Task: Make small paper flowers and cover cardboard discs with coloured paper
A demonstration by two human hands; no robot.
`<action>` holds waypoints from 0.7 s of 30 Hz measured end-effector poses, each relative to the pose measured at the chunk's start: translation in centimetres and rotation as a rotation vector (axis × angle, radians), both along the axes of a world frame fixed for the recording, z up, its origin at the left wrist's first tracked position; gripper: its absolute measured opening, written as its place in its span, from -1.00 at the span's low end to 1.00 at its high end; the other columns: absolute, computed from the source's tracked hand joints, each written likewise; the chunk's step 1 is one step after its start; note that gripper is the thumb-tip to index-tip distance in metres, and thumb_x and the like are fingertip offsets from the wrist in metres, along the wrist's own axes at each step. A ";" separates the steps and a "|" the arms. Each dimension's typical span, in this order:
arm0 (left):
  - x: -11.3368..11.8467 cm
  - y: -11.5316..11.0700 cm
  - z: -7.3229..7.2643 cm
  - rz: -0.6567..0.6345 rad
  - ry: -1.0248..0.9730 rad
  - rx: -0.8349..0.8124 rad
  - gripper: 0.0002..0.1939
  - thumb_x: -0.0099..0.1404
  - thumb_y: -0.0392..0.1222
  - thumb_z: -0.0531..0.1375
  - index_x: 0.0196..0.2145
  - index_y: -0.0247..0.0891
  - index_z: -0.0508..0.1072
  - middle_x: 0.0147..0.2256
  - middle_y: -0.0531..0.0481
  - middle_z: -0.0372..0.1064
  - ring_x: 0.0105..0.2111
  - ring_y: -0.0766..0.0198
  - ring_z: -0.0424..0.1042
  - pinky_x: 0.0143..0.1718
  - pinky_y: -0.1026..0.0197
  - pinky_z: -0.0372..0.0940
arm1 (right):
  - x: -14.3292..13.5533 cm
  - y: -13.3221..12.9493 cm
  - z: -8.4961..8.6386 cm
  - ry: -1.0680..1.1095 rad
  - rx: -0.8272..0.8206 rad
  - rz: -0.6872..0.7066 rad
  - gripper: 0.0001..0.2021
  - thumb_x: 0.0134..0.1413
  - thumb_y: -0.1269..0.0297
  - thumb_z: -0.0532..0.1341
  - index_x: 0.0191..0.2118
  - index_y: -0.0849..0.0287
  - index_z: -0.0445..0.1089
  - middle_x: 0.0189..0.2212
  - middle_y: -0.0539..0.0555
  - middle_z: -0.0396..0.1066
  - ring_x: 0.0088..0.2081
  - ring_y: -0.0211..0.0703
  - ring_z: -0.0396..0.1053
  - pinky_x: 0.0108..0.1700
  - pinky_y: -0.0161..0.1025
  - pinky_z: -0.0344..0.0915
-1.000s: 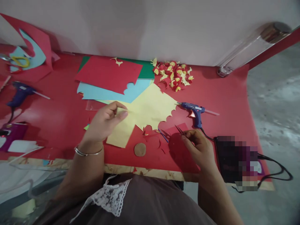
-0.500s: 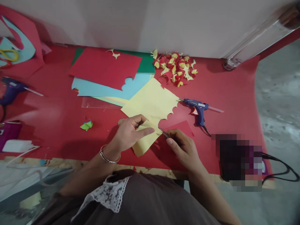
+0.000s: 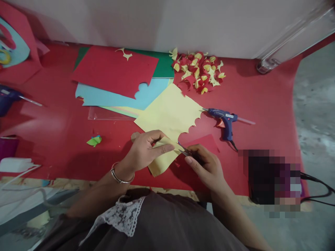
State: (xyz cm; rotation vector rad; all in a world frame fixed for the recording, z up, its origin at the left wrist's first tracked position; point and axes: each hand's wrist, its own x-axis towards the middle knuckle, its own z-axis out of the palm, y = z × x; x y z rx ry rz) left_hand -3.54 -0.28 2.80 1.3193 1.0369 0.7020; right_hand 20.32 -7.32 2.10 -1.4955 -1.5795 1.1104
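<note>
Red sheeting [image 3: 251, 87] covers the worktop in the head view, reaching back to a pale upright panel [image 3: 117, 21], and on it lies a large yellow sheet [image 3: 170, 109] whose lower right edge is scalloped. Just on the near side of that sheet, the left hand [image 3: 146, 151] grasps a smaller yellow piece [image 3: 162, 164], thumb on top and the paper bent under the grip. The right hand [image 3: 202, 162], also near the sheet's lower corner, is closed around a pointed metal tool [image 3: 184, 152] that looks like small scissors; its tips are at the edge of the yellow piece, though whether they bite into it I cannot tell. A brown disc [image 3: 135, 136] shows partly behind the left hand, near the sheet's left corner. Farther left of the sheet lies a green scrap [image 3: 94, 141]. Behind and left of it, a red sheet [image 3: 115, 69] overlaps blue paper [image 3: 110, 94] and green paper [image 3: 163, 66]; behind and right, red and yellow cut-outs [image 3: 199, 71] form a heap. A blue glue gun [image 3: 223, 116] has its nozzle beside the sheet's right corner, and a red paper square [image 3: 202, 143] lies below that corner, partly hidden by the right hand.
</note>
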 end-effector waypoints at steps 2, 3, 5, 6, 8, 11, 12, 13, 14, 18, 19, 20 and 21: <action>0.1 0.0 0.1 -0.008 0.001 0.032 -0.70 0.35 0.00 0.44 -0.37 -0.27 0.55 -0.45 0.09 0.41 -0.46 0.40 0.29 -0.46 0.33 0.18 | 0.0 0.0 -0.1 -0.003 0.008 0.002 -0.75 0.38 0.01 0.34 -0.18 0.09 0.51 -0.43 -0.05 0.50 -0.47 -0.26 0.36 -0.42 -0.31 0.24; 0.1 0.0 0.2 -0.010 0.006 0.051 -0.71 0.36 0.00 0.44 -0.36 -0.26 0.56 -0.45 0.09 0.41 -0.45 0.40 0.30 -0.46 0.33 0.17 | 0.0 0.0 -0.1 -0.005 0.011 0.004 -0.75 0.38 0.01 0.34 -0.18 0.10 0.51 -0.43 -0.05 0.50 -0.47 -0.26 0.36 -0.42 -0.32 0.23; 0.1 -0.1 0.3 -0.015 0.026 0.091 -0.73 0.37 -0.02 0.44 -0.35 -0.25 0.57 -0.45 0.09 0.41 -0.44 0.39 0.29 -0.46 0.32 0.15 | 0.1 0.0 -0.1 -0.012 0.012 0.003 -0.74 0.39 0.00 0.33 -0.19 0.10 0.50 -0.44 -0.04 0.49 -0.48 -0.27 0.36 -0.43 -0.31 0.23; 0.1 -0.1 0.3 -0.018 0.042 0.108 -0.74 0.37 -0.03 0.44 -0.35 -0.25 0.57 -0.46 0.09 0.41 -0.44 0.39 0.29 -0.46 0.31 0.14 | 0.1 0.0 -0.2 -0.016 0.009 0.001 -0.72 0.39 -0.01 0.32 -0.20 0.10 0.51 -0.44 -0.04 0.50 -0.48 -0.26 0.36 -0.43 -0.31 0.23; 0.1 -0.1 0.4 -0.022 0.072 0.136 -0.75 0.37 -0.05 0.43 -0.36 -0.24 0.57 -0.47 0.10 0.40 -0.45 0.39 0.27 -0.46 0.30 0.13 | 0.1 0.0 -0.1 -0.022 0.000 -0.002 -0.69 0.40 -0.05 0.30 -0.21 0.10 0.51 -0.43 -0.02 0.51 -0.48 -0.24 0.37 -0.44 -0.30 0.24; 0.1 -0.1 0.4 -0.020 0.095 0.156 -0.73 0.38 -0.03 0.43 -0.38 -0.24 0.56 -0.50 0.11 0.37 -0.47 0.39 0.25 -0.46 0.29 0.12 | 0.0 0.0 -0.1 -0.035 -0.005 -0.007 -0.67 0.40 -0.09 0.28 -0.21 0.09 0.52 -0.42 0.01 0.54 -0.47 -0.22 0.39 -0.43 -0.29 0.27; 0.1 -0.1 0.3 -0.021 0.098 0.155 -0.72 0.37 -0.02 0.43 -0.38 -0.24 0.56 -0.51 0.11 0.36 -0.47 0.38 0.24 -0.46 0.28 0.11 | 0.0 0.0 -0.1 -0.037 -0.001 -0.006 -0.67 0.40 -0.08 0.28 -0.21 0.09 0.52 -0.42 0.01 0.54 -0.47 -0.22 0.40 -0.42 -0.28 0.28; 0.1 -0.1 0.3 -0.022 0.102 0.150 -0.72 0.37 -0.01 0.43 -0.38 -0.24 0.56 -0.51 0.11 0.36 -0.47 0.38 0.24 -0.47 0.28 0.11 | 0.0 0.0 0.0 -0.038 0.005 -0.006 -0.68 0.40 -0.07 0.29 -0.21 0.09 0.52 -0.41 0.01 0.55 -0.47 -0.22 0.40 -0.42 -0.29 0.28; 0.1 -0.2 0.3 -0.024 0.104 0.144 -0.72 0.37 -0.01 0.43 -0.38 -0.24 0.56 -0.51 0.11 0.36 -0.48 0.37 0.24 -0.47 0.28 0.11 | 0.0 0.0 0.0 -0.036 0.011 -0.005 -0.70 0.40 -0.04 0.29 -0.21 0.09 0.52 -0.41 0.00 0.55 -0.47 -0.22 0.40 -0.42 -0.29 0.28; 0.1 -0.1 0.3 -0.020 0.107 0.132 -0.70 0.36 -0.03 0.43 -0.41 -0.25 0.53 -0.53 0.13 0.32 -0.48 0.39 0.21 -0.46 0.28 0.11 | 0.1 0.0 -0.1 -0.038 0.034 0.000 -0.75 0.40 0.02 0.31 -0.22 0.09 0.52 -0.43 -0.02 0.54 -0.48 -0.24 0.39 -0.43 -0.30 0.26; 0.1 -0.1 0.3 -0.020 0.107 0.131 -0.70 0.36 -0.04 0.43 -0.42 -0.25 0.52 -0.53 0.14 0.31 -0.49 0.40 0.20 -0.46 0.29 0.12 | 0.1 0.0 -0.1 -0.040 0.039 0.002 -0.75 0.40 0.03 0.31 -0.23 0.09 0.52 -0.43 -0.02 0.54 -0.48 -0.25 0.39 -0.43 -0.30 0.26; 0.1 -0.1 0.3 -0.019 0.105 0.130 -0.69 0.36 -0.05 0.43 -0.43 -0.25 0.50 -0.54 0.14 0.29 -0.49 0.40 0.20 -0.45 0.29 0.12 | 0.1 0.0 -0.1 -0.041 0.043 0.003 -0.76 0.40 0.04 0.32 -0.23 0.09 0.52 -0.43 -0.02 0.54 -0.48 -0.25 0.39 -0.43 -0.31 0.26; 0.1 -0.1 0.3 -0.020 0.102 0.126 -0.69 0.36 -0.06 0.43 -0.44 -0.25 0.49 -0.54 0.15 0.28 -0.49 0.41 0.19 -0.45 0.30 0.13 | 0.1 0.0 -0.1 -0.041 0.048 0.004 -0.76 0.40 0.05 0.31 -0.23 0.09 0.53 -0.43 -0.02 0.54 -0.48 -0.25 0.40 -0.42 -0.31 0.27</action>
